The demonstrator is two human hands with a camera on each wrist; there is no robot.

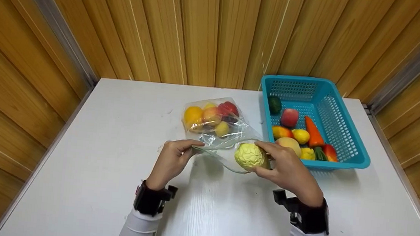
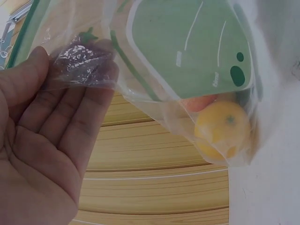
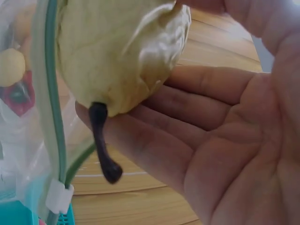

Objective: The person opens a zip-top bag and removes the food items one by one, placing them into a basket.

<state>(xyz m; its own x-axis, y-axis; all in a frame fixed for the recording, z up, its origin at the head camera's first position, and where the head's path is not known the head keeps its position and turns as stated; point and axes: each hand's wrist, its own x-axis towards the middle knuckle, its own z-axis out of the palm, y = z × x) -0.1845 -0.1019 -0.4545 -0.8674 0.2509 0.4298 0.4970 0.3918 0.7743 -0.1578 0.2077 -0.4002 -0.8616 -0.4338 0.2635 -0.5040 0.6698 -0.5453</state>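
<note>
A clear zip bag (image 1: pixel 245 129) with green edging lies in the middle of the white table, its mouth spread toward me. Inside it are an orange (image 1: pixel 193 116), a red fruit and several other fruits. My left hand (image 1: pixel 173 159) pinches the left side of the bag's mouth. A wrinkled yellow-green fruit (image 1: pixel 248 157) is held by my right hand (image 1: pixel 290 172) between thumb and fingers, at the mouth's right side. Its dark stem (image 3: pixel 102 140) points out past the fingers in the right wrist view, beside the bag's white slider (image 3: pixel 59 197).
At the back right stands a blue basket (image 1: pixel 353 126) with a carrot (image 1: pixel 313 131), a lemon (image 1: pixel 300 136), a reddish fruit (image 1: pixel 289 117), a dark green one (image 1: pixel 274 105) and several more. Wood-patterned walls (image 1: pixel 198 33) enclose the table's back and sides.
</note>
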